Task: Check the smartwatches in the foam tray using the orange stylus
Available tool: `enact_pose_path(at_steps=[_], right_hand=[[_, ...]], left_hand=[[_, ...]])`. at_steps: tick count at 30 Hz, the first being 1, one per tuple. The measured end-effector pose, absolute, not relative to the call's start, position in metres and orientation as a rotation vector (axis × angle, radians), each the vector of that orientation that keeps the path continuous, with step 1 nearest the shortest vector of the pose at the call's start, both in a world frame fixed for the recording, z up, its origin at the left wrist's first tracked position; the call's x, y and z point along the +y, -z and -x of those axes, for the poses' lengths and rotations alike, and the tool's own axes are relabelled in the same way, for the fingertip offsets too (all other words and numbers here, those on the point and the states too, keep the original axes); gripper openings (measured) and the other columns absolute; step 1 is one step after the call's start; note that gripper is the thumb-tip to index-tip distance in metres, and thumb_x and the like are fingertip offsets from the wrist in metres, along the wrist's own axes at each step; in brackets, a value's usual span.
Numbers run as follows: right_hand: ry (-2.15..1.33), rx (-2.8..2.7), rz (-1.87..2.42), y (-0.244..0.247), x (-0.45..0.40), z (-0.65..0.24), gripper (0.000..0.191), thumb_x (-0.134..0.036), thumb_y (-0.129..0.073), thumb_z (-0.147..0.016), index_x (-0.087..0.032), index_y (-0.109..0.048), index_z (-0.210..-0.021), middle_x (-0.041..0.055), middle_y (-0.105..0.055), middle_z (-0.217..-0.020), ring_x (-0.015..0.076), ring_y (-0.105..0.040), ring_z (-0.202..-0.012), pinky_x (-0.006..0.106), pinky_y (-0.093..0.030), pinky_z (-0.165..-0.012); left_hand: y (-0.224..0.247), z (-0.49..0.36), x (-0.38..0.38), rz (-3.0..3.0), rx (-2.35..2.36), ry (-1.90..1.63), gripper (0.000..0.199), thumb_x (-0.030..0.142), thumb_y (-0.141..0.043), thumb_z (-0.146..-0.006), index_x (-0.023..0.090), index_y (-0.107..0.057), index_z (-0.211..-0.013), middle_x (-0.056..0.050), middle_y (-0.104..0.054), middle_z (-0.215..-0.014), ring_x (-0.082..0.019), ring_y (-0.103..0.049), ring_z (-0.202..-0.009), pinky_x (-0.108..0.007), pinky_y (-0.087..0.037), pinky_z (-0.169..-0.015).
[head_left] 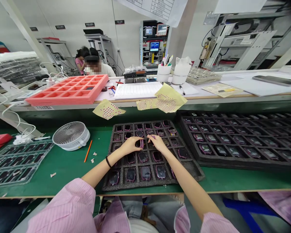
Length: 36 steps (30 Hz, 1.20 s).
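Note:
A dark foam tray (135, 164) holds rows of small dark-screened devices with pinkish-purple frames. Over its middle, my left hand (132, 144) pinches a purple-framed device (142, 143) between thumb and fingers, tilted on edge. Just to the right, my right hand (157, 142) has its thumb and fingertips pressed together near a small purple piece; what it grips is too small to make out. The two hands are a short gap apart. One device (160, 171) lies face up in the tray's front row.
Right of the tray is a stack of foam trays (223, 163) with more devices. A white fan (71, 136), an orange stick (88, 151) and clear plastic trays (36, 164) are on the left. Behind, a shelf carries a red foam tray (68, 98). People sit farther back.

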State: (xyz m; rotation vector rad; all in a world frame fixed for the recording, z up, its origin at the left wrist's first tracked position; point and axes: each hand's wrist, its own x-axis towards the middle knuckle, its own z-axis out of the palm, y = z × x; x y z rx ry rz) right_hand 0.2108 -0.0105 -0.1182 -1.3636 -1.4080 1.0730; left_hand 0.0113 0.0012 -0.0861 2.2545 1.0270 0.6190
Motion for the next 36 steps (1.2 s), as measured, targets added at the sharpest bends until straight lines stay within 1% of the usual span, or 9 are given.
enact_pose_path(at_steps=[3, 7, 14, 18, 22, 25, 29, 33, 36], right_hand=[[-0.839, -1.529, 1.422, 0.122, -0.012, -0.21, 0.022, -0.035, -0.059, -0.081, -0.018, -0.067, -0.071, 0.0061, -0.061, -0.073, 0.0255, -0.06, -0.089, 0.042, -0.047, -0.088], [-0.591, -1.641, 1.409, 0.117, -0.016, -0.21, 0.024, -0.026, -0.062, -0.08, -0.017, -0.069, -0.101, 0.0086, -0.06, -0.085, 0.0277, -0.057, -0.094, 0.047, -0.042, -0.094], [-0.387, -1.789, 1.241, 0.105, -0.022, -0.21, 0.021, -0.025, -0.05, -0.089, -0.018, -0.069, -0.095, 0.0037, -0.059, -0.075, 0.0178, -0.057, -0.07, 0.031, -0.05, -0.073], [-0.306, -1.811, 1.286, 0.108, -0.021, -0.21, 0.023, -0.024, -0.047, -0.091, -0.018, -0.068, -0.096, 0.004, -0.06, -0.077, 0.0166, -0.058, -0.069, 0.029, -0.05, -0.071], [-0.234, -1.82, 1.442, 0.108, -0.014, -0.224, 0.024, -0.023, -0.049, -0.089, -0.018, -0.068, -0.103, 0.0057, -0.062, -0.084, 0.0182, -0.06, -0.077, 0.031, -0.05, -0.079], [-0.15, -1.778, 1.633, 0.107, -0.007, -0.248, 0.026, -0.021, -0.052, -0.086, -0.016, -0.068, -0.105, 0.011, -0.062, -0.097, 0.0244, -0.058, -0.093, 0.038, -0.046, -0.09], [-0.057, -1.657, 1.921, 0.11, 0.001, -0.286, 0.03, -0.018, -0.052, -0.083, -0.01, -0.068, -0.106, 0.0195, -0.058, -0.102, 0.034, -0.052, -0.102, 0.048, -0.044, -0.086], [-0.031, -1.649, 2.034, 0.116, 0.007, -0.306, 0.028, -0.019, -0.05, -0.084, -0.012, -0.069, -0.104, 0.0174, -0.059, -0.101, 0.0314, -0.052, -0.101, 0.043, -0.045, -0.084], [-0.014, -1.632, 2.058, 0.119, 0.013, -0.31, 0.03, -0.021, -0.05, -0.086, -0.011, -0.067, -0.109, 0.0177, -0.058, -0.105, 0.031, -0.051, -0.104, 0.04, -0.044, -0.085]], left_hand=[[0.087, -0.01, 0.001, -2.312, 1.023, -0.539, 0.053, 0.023, -0.079, -0.063, 0.018, -0.066, -0.115, -0.008, -0.068, -0.119, -0.026, -0.063, -0.111, -0.036, -0.045, -0.1], [0.088, -0.006, 0.004, -2.255, 1.048, -0.573, 0.053, 0.034, -0.077, -0.069, 0.018, -0.064, -0.118, -0.007, -0.071, -0.111, -0.023, -0.068, -0.096, -0.033, -0.051, -0.089], [0.092, -0.002, 0.013, -2.142, 1.157, -0.733, 0.054, 0.041, -0.073, -0.074, 0.015, -0.062, -0.119, -0.008, -0.073, -0.102, -0.021, -0.069, -0.088, -0.032, -0.054, -0.082], [0.089, -0.009, 0.01, -2.503, 1.109, -0.545, 0.055, 0.033, -0.077, -0.072, 0.015, -0.062, -0.121, -0.012, -0.068, -0.115, -0.025, -0.064, -0.103, -0.036, -0.049, -0.093], [0.085, -0.013, 0.01, -2.57, 0.944, -0.391, 0.045, 0.035, -0.078, -0.071, 0.016, -0.069, -0.111, -0.011, -0.07, -0.111, -0.025, -0.065, -0.104, -0.034, -0.047, -0.095], [0.083, -0.003, 0.011, -2.602, 0.918, -0.413, 0.048, 0.042, -0.074, -0.074, 0.017, -0.067, -0.115, -0.011, -0.069, -0.114, -0.024, -0.063, -0.106, -0.034, -0.046, -0.096], [0.091, 0.026, 0.004, -2.689, 1.073, -0.42, 0.047, 0.045, -0.064, -0.083, 0.021, -0.063, -0.122, -0.011, -0.063, -0.127, -0.025, -0.058, -0.115, -0.039, -0.044, -0.098], [0.104, 0.048, -0.009, -2.786, 1.104, -0.247, 0.04, 0.041, -0.042, -0.097, 0.027, -0.053, -0.133, -0.006, -0.049, -0.144, -0.025, -0.042, -0.134, -0.05, -0.029, -0.11], [0.101, 0.043, -0.014, -2.813, 1.103, -0.254, 0.039, 0.037, -0.034, -0.099, 0.027, -0.053, -0.132, -0.005, -0.05, -0.143, -0.024, -0.039, -0.136, -0.053, -0.019, -0.115]])
